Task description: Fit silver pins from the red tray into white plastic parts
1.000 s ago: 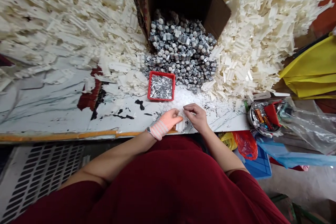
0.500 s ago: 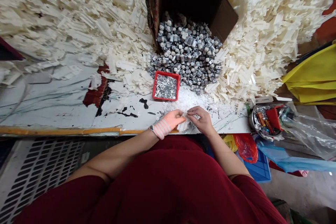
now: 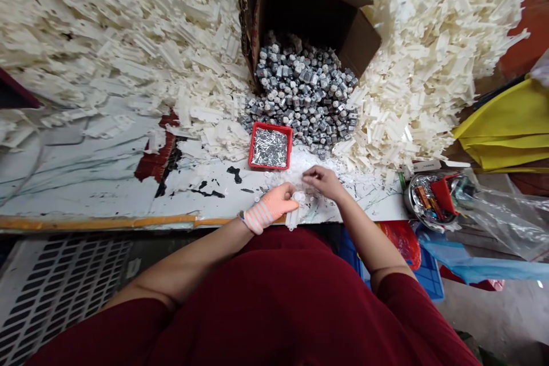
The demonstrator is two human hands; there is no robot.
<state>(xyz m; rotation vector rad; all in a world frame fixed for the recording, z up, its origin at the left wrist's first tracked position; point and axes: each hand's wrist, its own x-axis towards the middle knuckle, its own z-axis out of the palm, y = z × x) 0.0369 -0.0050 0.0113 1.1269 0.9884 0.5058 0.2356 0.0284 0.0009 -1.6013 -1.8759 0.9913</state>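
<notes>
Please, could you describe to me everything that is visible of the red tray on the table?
The red tray is small, shallow and roughly square, with rounded corners and a raised rim; it looks like plastic. It stands upright, open at the top, on the white, marble-patterned table. Many thin, silvery, metal-looking pins lie inside in a jumble and hide its bottom. Neither the gloved left hand nor the bare right hand touches it.

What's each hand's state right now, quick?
Left hand: gloved, closed on a white plastic part.
Right hand: half-curled near the small translucent pieces; whether it pinches one cannot be told.
</notes>
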